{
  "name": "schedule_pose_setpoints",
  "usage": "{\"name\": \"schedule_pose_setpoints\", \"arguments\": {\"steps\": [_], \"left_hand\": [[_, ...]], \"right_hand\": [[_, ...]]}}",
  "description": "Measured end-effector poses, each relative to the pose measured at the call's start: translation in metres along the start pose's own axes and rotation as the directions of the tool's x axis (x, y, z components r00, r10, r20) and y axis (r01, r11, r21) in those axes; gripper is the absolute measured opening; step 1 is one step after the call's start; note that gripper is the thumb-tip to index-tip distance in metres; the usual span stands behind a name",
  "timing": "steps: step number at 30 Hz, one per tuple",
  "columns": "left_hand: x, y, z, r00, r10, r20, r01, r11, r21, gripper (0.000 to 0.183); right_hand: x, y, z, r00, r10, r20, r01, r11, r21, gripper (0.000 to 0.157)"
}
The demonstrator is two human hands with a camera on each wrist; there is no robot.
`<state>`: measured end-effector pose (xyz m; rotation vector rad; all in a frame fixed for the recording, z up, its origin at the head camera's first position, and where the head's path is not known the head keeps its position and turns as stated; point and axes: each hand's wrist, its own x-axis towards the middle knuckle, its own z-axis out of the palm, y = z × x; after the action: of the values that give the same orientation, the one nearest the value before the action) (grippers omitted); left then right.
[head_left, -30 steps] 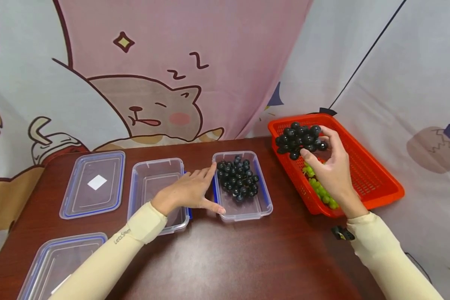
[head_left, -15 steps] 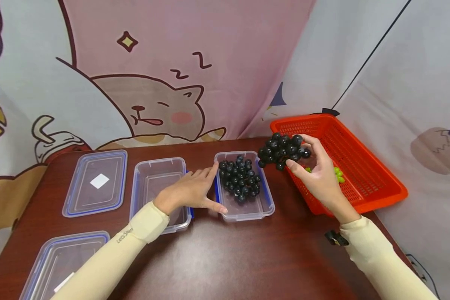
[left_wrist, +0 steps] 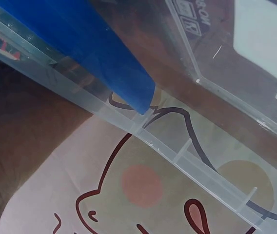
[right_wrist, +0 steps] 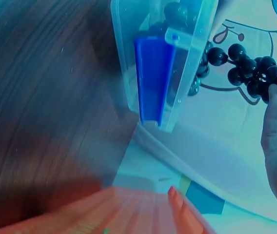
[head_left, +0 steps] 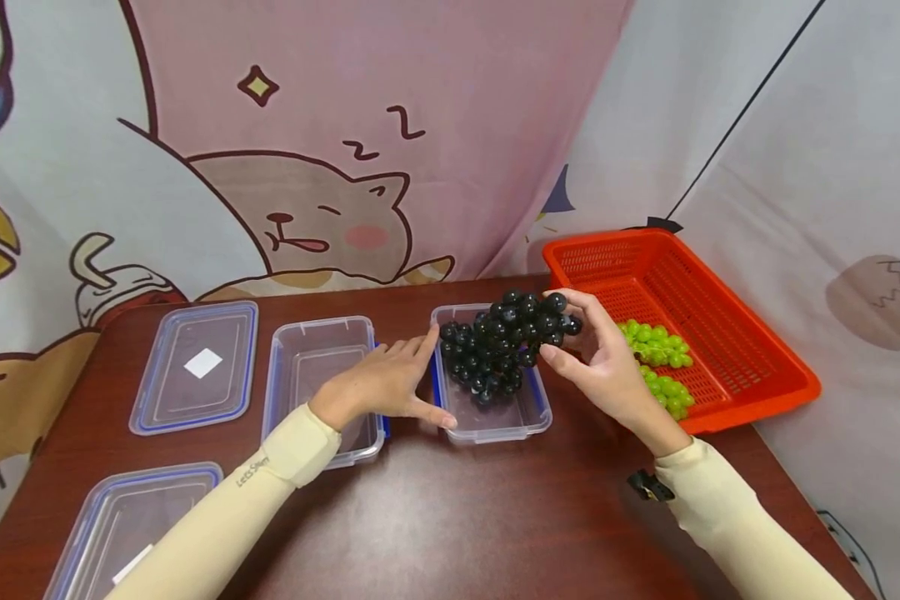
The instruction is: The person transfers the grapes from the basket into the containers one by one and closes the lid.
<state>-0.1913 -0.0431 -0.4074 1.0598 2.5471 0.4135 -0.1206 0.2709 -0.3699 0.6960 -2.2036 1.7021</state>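
Note:
My right hand (head_left: 600, 367) pinches a bunch of black grapes (head_left: 531, 315) between thumb and fingers, over the right-hand clear plastic box (head_left: 510, 427). A second bunch of black grapes (head_left: 468, 358) lies inside that box, partly covered by the held one in the head view. The right wrist view shows the held grapes (right_wrist: 255, 73) beside the box's blue latch (right_wrist: 154, 78). My left hand (head_left: 382, 375) reaches across the left-hand clear box (head_left: 277, 375), its fingers extended and its thumb at the right-hand box's near left corner.
An orange-red basket (head_left: 757, 350) with bunches of green grapes (head_left: 656, 343) stands on the right. Two clear lids with blue seals, a far lid (head_left: 195, 400) and a near lid (head_left: 135, 508), lie on the left. A patterned curtain (head_left: 495, 125) hangs behind the table (head_left: 480, 517).
My right hand has carried the bunch of black grapes leftward from above the basket to above the right-hand box. The green grapes are now in fuller view. My left hand has stayed put.

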Motion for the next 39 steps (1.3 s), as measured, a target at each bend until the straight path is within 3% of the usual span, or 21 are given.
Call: {"name": "schedule_pose_setpoints", "arguments": {"steps": [7,16,22,35,39], "left_hand": [[0.001,0.000,0.001,1.000,-0.001,-0.003,0.000,1.000,-0.010,0.145],[0.002,0.003,0.000,1.000,-0.002,-0.004,0.002,1.000,-0.005,0.146],[0.002,0.002,0.000,1.000,-0.008,0.003,0.008,1.000,0.006,0.146],[0.002,0.001,0.000,1.000,-0.009,0.006,0.009,1.000,0.010,0.146],[0.001,0.000,0.000,1.000,-0.009,0.003,0.009,1.000,0.002,0.146]], "right_hand": [[-0.001,0.004,0.014,0.999,0.006,0.035,-0.008,0.998,0.068,0.068],[-0.004,0.015,0.027,0.994,-0.004,0.107,0.003,1.000,0.012,0.070],[-0.007,0.020,0.030,0.990,0.029,0.141,-0.032,0.999,0.021,0.071],[-0.017,0.037,0.028,0.975,0.119,0.187,-0.103,0.990,-0.092,0.068],[-0.020,0.040,0.024,0.970,0.163,0.182,-0.133,0.977,-0.169,0.065]]}}
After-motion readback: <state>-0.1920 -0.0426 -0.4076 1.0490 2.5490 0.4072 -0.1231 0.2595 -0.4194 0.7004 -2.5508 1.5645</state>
